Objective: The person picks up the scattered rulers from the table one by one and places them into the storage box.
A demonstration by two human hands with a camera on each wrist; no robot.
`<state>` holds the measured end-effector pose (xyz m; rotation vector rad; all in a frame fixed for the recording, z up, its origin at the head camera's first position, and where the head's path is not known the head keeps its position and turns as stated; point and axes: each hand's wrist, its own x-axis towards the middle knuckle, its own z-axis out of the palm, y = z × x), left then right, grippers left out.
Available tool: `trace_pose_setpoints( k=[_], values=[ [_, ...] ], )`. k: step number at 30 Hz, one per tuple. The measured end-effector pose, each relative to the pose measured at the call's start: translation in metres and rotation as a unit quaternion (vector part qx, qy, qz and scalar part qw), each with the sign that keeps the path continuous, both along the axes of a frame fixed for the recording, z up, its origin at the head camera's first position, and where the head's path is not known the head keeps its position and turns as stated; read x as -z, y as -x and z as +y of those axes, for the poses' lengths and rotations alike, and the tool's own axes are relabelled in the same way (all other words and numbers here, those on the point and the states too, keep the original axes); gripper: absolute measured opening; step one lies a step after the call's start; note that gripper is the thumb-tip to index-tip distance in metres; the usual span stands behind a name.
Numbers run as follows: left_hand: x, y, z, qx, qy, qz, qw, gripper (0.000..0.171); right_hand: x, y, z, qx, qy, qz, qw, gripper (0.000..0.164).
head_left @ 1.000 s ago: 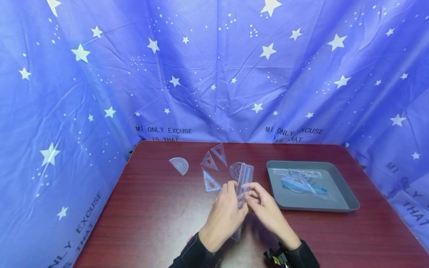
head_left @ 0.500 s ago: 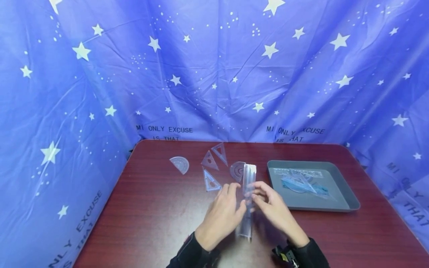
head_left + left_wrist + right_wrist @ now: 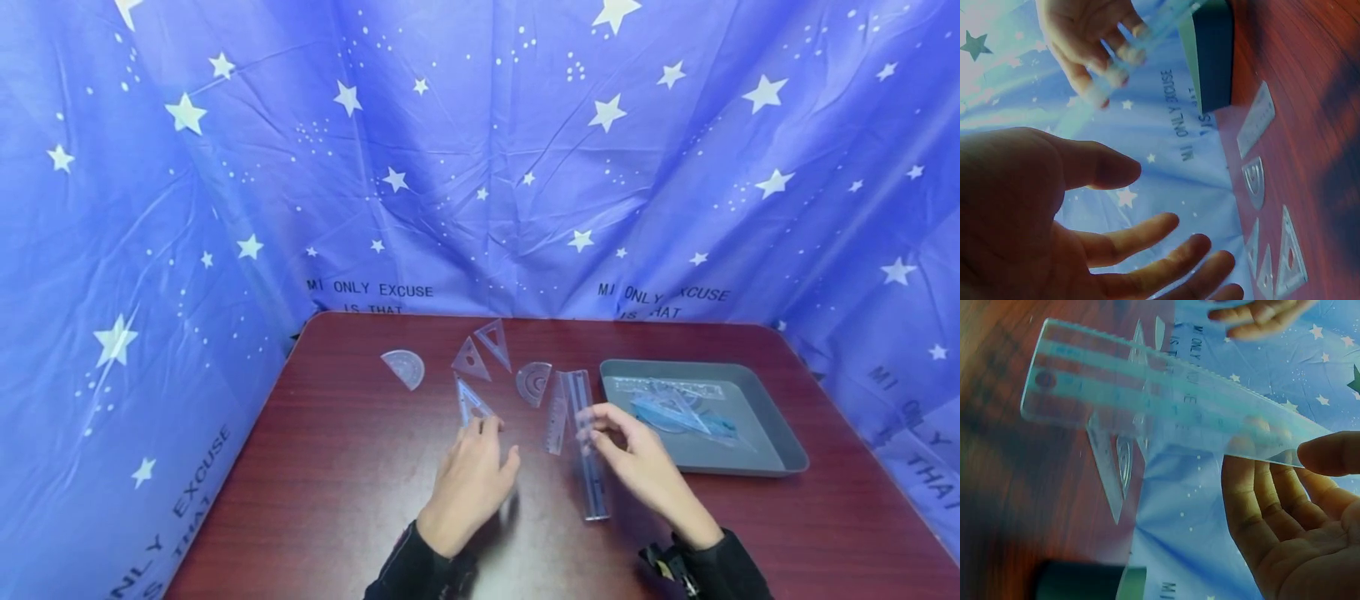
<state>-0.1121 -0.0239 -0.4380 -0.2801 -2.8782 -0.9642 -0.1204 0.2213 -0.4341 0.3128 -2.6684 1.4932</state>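
Nearer tray (image 3: 767, 427) than before: long ruler (image 3: 592, 477), in right hand (image 3: 636, 457).

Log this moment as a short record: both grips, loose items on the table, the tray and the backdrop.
Right grip: pinches a long clear ruler between thumb and fingers
Left grip: holds nothing, fingers apart
Table: dark red wood grain
Loose on table: short clear ruler, two protractors, three set squares
Tray: grey, to the person's right
In tray: clear ruler piece and overlapping blue-tinted pieces; exact count unclear
Backdrop: blue-purple cloth with pale stars
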Motion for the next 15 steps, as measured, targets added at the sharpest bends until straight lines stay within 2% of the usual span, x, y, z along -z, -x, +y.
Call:
trace_pose_setpoints(
  k=[4, 9, 15],
  values=[
    [0.002, 0.002, -0.009, -0.021, 0.002, -0.023, 0.9995, 0.038, -0.003, 0.002, 0.01, 0.015, -0.052, 0.019, 0.998, 0.026],
    [0.006, 0.003, -0.018, -0.044, 0.003, -0.032, 0.9985, 0.035, -0.011, 0.005, 0.025, 0.025, -0.113, 0.036, 0.993, 0.029],
    [0.011, 0.003, -0.028, -0.043, 0.0, -0.039, 0.9983, 0.033, -0.025, 0.01, 0.041, 0.03, -0.185, 0.06, 0.98, 0.032]
  ],
)
